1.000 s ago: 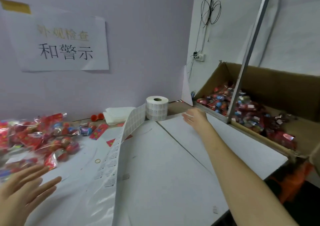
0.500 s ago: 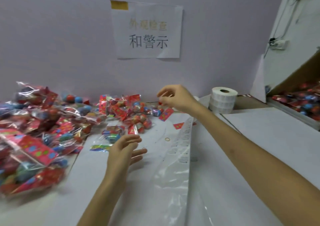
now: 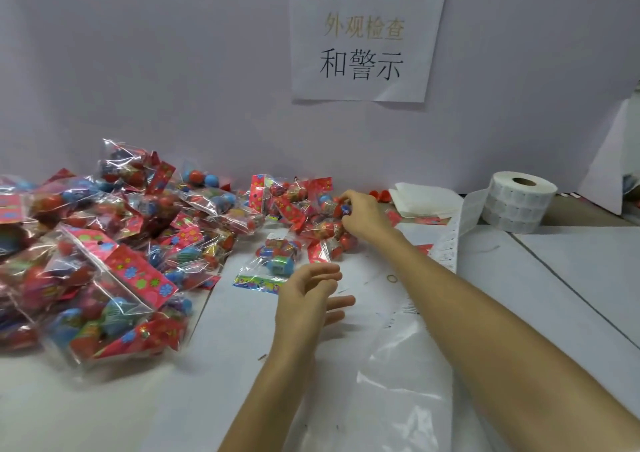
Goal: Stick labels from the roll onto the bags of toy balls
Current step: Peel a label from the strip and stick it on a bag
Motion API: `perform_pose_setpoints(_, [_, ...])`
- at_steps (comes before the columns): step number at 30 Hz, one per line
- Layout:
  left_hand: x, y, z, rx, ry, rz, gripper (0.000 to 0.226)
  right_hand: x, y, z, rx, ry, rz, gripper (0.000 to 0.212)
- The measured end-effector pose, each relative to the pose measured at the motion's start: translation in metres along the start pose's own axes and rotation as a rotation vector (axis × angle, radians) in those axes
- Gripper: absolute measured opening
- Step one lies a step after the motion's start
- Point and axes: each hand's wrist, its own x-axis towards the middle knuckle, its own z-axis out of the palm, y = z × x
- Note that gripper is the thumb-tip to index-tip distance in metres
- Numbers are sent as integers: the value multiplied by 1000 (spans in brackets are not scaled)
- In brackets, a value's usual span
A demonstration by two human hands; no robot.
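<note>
Reaching into the small heap (image 3: 311, 224) of bags, the right hand (image 3: 362, 216) has its fingers (image 3: 346, 197) curled onto one bag (image 3: 332, 209) at the heap's right edge. The grasp looks like a pinch with the thumb below, though blur and crinkled film make that hard to confirm. The left hand (image 3: 308, 299) hovers nearer the person, fingers loosely bent and holding nothing.

Just left of and beyond the left fingertips lies a loose bag (image 3: 275, 263). Its long axis runs away from the person, with the printed header at the near end. The pinched bag sits farther off, beyond and slightly right of the left fingers. Drawing it back would probably bring it straight toward the waiting left hand.

The labels lie the other way. The roll (image 3: 519, 205) stands well to the right of the right fingers. Its strip (image 3: 450, 243) runs from there toward the person, passing under the right forearm. The right hand is therefore the nearer one for peeling, once it lets go of the bag. No label is on either hand yet, as far as shows. The big pile (image 3: 104, 261) lies far left of both hands.
</note>
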Motion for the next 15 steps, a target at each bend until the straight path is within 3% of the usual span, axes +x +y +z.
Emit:
perform_pose_setpoints(5, [-2,2,1,-12,-9,-6,25,-12,-7,-26,76,86,12,25])
perform_pose_setpoints(10, [-4,5,0,-90,-35,22,17,-51,-21,-62,336,163,-25,17])
perform_pose_setpoints(13, [-4,7,1,-129,-45,101,29,-96,-27,-78,428,252,-111,9])
perform_pose_setpoints(15, [-5,8,2,-148,-60,155,48,-127,-30,-76,402,341,-205,5])
